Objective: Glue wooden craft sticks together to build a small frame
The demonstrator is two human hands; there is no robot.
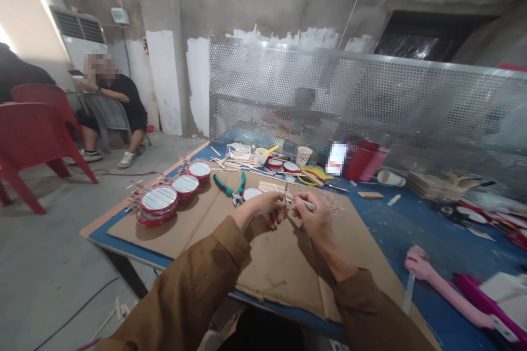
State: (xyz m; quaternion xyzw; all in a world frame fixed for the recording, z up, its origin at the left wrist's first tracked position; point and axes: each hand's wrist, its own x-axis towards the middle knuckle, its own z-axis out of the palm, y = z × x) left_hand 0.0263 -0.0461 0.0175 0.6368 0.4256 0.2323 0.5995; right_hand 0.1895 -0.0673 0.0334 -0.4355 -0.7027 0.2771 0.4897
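Note:
Above the cardboard sheet point(267, 263), my left hand point(261, 205) has its fingers closed on a small wooden stick point(286, 188), held upright. My right hand point(319, 222) is closed around a white pen-like tool point(308, 205), its tip pointing at the stick; whether they touch I cannot make out. Just left of my left hand lie cutting pliers point(237, 195) with teal handles. A round red-rimmed piece with a white top point(252, 193) is partly hidden behind that hand, near a bundle of wooden sticks point(269, 186).
Several red-rimmed round pieces point(157, 203) line the cardboard's left side. Paper cups point(304, 154), a phone point(336, 159) and a red bottle point(362, 159) stand along the back. A pink tool point(448, 290) lies at right. A perforated metal screen point(263, 82) rises behind the table.

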